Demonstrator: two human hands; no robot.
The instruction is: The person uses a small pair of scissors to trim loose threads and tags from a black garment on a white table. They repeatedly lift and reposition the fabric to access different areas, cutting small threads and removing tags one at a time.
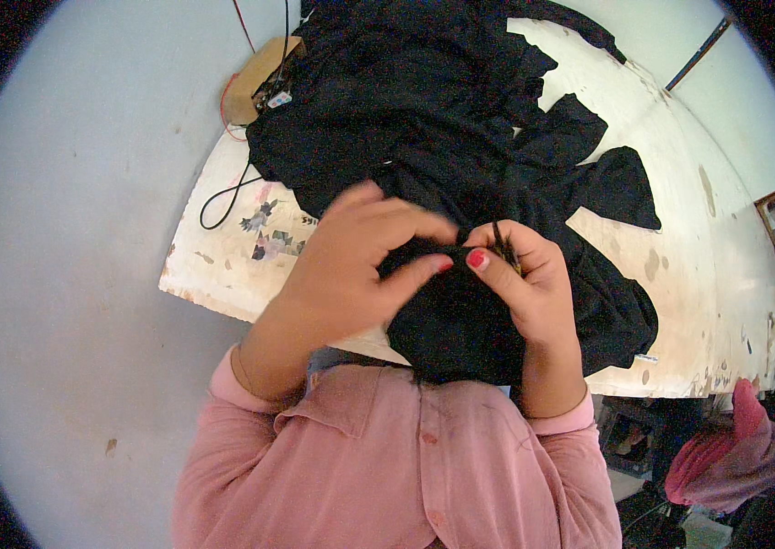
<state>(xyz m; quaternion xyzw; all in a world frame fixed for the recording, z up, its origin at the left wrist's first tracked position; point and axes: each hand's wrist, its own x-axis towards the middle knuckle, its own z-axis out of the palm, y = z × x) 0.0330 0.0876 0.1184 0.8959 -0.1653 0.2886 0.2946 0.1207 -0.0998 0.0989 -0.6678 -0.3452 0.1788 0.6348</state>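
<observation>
A black garment (451, 329) hangs over the near edge of the table, gathered up in front of my chest. My left hand (346, 261), partly blurred, has its thumb and forefinger closed about a fold of this cloth. Close beside it, my right hand (525, 274) pinches the same fold between thumb and forefinger. A thin dark tool (499, 240) with a yellowish spot pokes out among the right fingers; it looks like small snips, but most of it is hidden. Both thumbs nearly meet at the cloth.
More black garments (387, 82) are heaped across the pale, stained table (680, 320). A wooden block (259, 82) with wires and a looped black cord (218, 206) lie at the left. A pale wall (76, 274) borders that side. Pink cloth (731, 457) hangs at the lower right.
</observation>
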